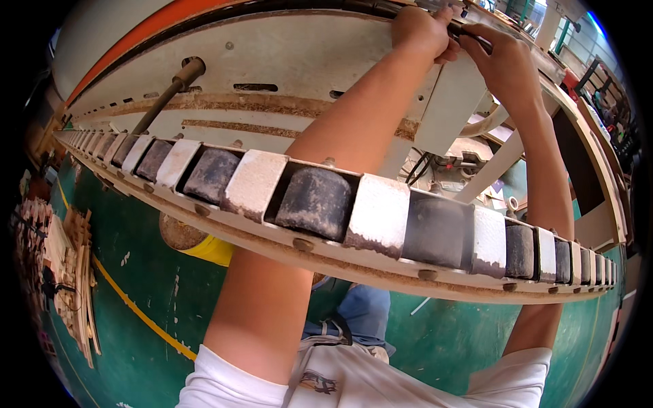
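Note:
Both my arms reach past a long rail of dark rollers (pixel 316 204) and pale blocks to the top edge of a grey machine panel (pixel 299 61). My left hand (pixel 423 35) is closed at that edge, with its fingers curled; what lies inside them is hidden. Just to its right, my right hand (pixel 502 58) pinches a dark rod-like piece (pixel 476 38) between thumb and fingers. The piece runs towards my left hand, and its far part is too small to make out.
Between rail and panel stands a metal rod with a round knob (pixel 193 69). A yellow bucket (pixel 211 250) of brown material is under the rail. Wood strips (pixel 71 272) are piled on the green floor (pixel 146 306) at left. A wooden-edged frame (pixel 598 163) stands at right.

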Demonstrator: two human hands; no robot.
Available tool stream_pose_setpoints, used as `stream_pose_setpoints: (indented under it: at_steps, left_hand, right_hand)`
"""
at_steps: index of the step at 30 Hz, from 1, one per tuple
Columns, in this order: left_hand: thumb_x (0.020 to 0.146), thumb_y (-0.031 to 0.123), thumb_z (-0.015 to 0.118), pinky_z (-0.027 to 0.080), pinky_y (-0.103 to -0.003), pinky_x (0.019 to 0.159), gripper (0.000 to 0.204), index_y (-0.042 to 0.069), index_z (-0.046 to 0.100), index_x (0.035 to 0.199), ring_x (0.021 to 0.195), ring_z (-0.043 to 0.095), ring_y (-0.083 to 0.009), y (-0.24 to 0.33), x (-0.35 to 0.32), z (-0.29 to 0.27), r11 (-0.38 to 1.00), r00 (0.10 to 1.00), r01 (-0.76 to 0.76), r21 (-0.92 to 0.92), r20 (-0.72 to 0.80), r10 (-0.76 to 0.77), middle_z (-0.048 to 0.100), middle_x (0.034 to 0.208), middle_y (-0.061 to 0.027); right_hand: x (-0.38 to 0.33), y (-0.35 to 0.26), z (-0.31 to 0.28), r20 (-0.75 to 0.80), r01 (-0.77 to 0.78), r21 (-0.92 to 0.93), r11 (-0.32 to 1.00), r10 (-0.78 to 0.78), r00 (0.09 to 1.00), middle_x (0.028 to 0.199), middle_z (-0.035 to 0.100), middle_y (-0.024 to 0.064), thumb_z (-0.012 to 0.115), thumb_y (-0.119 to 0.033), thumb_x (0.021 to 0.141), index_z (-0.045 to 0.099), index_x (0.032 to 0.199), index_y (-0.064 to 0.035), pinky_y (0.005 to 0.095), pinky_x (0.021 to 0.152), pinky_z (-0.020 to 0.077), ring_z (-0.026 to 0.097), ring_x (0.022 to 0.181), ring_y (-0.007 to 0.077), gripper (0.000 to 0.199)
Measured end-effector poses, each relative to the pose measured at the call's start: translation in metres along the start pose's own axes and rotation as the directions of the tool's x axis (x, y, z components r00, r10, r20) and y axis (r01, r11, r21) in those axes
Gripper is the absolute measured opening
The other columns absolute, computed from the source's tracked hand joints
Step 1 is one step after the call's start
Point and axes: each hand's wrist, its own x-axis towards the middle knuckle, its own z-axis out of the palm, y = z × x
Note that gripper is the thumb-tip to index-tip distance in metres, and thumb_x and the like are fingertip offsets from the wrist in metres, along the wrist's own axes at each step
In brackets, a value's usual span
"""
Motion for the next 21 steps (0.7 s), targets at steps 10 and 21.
stream_pose_setpoints:
  at_steps: [10,21]
  left_hand:
    - [0.103,0.032,0.065,0.052,-0.036,0.039,0.048,-0.013,0.064,0.086,0.046,0.067,-0.0240,0.001,-0.001,-0.001,0.996,0.996,-0.006,-0.089,0.090,0.014,0.071,0.066,-0.0198]
    - [0.103,0.038,0.065,0.052,-0.035,0.041,0.048,-0.008,0.065,0.089,0.045,0.066,-0.0223,0.005,-0.007,-0.007,0.975,1.000,0.024,-0.222,0.013,-0.022,0.070,0.065,-0.0174]
  right_hand:
    - [-0.001,-0.011,-0.005,0.006,-0.064,0.058,0.996,0.064,0.998,0.089,0.076,0.0168,0.070,-0.034,0.096,0.077,0.118,-0.0116,0.0372,0.072,0.0559,0.074,0.077,0.0289,0.032]
    - [0.008,-0.008,0.001,0.006,-0.003,0.053,0.999,0.002,1.000,0.086,0.074,0.0176,0.069,-0.035,0.095,0.078,0.116,-0.0152,0.0413,0.073,0.0549,0.071,0.074,0.0327,0.029]
